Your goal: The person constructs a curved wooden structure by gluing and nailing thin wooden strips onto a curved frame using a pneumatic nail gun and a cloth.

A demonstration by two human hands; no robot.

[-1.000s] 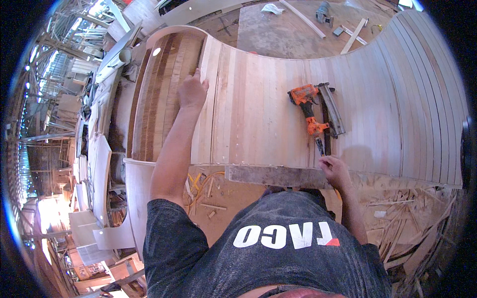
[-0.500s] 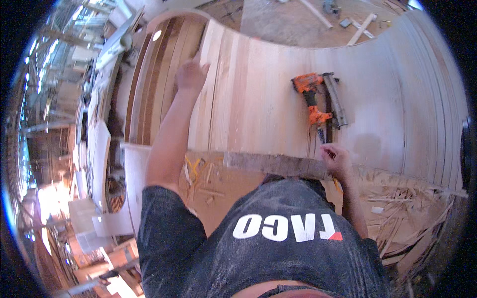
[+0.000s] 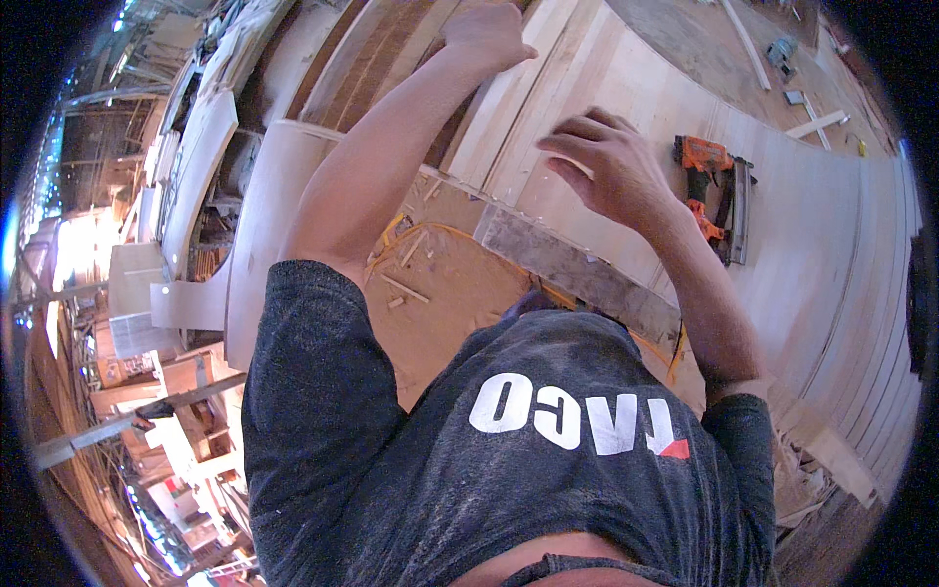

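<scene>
A wide curved panel of pale wooden strips (image 3: 587, 83) stretches in front of me. At its far left, beside the darker brown strips (image 3: 367, 68), my left hand (image 3: 486, 37) is closed with the thumb out along the edge of the light strips. What its fingers hold, if anything, is hidden. My right hand (image 3: 608, 161) hovers over the panel's middle, fingers apart and holding nothing. An orange and black nail gun (image 3: 706, 196) lies on the panel to the right of that hand, not touched by it.
A grey-brown board (image 3: 577, 264) runs along the panel's near edge. Wood scraps (image 3: 406, 289) and a yellow-orange hose (image 3: 450, 230) lie on the floor below. Curved wooden pieces (image 3: 201, 186) lean at left. Offcuts (image 3: 817, 124) lie beyond the panel.
My right hand has left the nail gun's near end, moved left over the panel and opened. The view has turned and shifted, and my left hand appears farther up, still at the strips.
</scene>
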